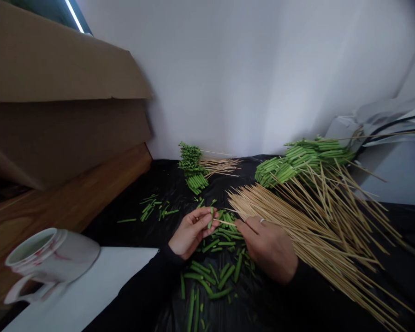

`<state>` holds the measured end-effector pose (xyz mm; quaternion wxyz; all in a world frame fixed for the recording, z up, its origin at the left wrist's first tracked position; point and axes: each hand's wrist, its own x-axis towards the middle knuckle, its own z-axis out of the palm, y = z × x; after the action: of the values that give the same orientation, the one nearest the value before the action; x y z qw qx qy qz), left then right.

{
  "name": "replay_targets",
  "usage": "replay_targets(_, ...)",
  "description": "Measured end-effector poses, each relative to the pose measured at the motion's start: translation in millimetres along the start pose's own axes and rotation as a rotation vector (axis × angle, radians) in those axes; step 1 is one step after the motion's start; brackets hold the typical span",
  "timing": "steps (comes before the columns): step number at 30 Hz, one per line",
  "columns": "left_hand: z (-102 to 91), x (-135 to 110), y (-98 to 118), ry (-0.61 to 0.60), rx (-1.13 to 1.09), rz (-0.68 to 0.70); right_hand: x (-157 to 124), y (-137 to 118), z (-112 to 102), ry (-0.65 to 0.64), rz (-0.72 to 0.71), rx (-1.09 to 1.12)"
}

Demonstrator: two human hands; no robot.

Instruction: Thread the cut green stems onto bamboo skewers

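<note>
Between thumb and fingers, my left hand (pixel 190 232) pinches a short piece of green bean (pixel 212 216). My right hand (pixel 270 246), with a ring on one finger, grips a bamboo skewer (pixel 225 222) whose far end meets the bean piece; whether it has pierced it I cannot tell. Under and around both hands lie loose cut green beans (pixel 207 276) on black plastic sheeting (pixel 134 249). To the right of my right hand spreads a large pile of bare skewers (pixel 297 226).
Bean-loaded skewers lie in a small stack (pixel 193 168) by the wall and a bigger stack (pixel 304 159) at right. A mug (pixel 55 256) stands on a white board (pixel 121 263) at left. Behind it is a cardboard box (pixel 65 69). A pale bin (pixel 397 170) is at far right.
</note>
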<state>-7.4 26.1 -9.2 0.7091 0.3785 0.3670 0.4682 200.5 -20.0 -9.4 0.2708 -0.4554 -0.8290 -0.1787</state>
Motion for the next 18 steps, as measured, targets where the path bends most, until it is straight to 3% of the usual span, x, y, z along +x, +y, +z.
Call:
replay_targets(7, -8.1, 5, 6, 0.037, -0.116, -0.099, -5, -1, 2, -0.008, 0.037, -0.069)
replay_targets(18, -13.3, 8, 2, 0.048, -0.140, -0.114, -7, -1, 5, -0.015, 0.054, -0.108)
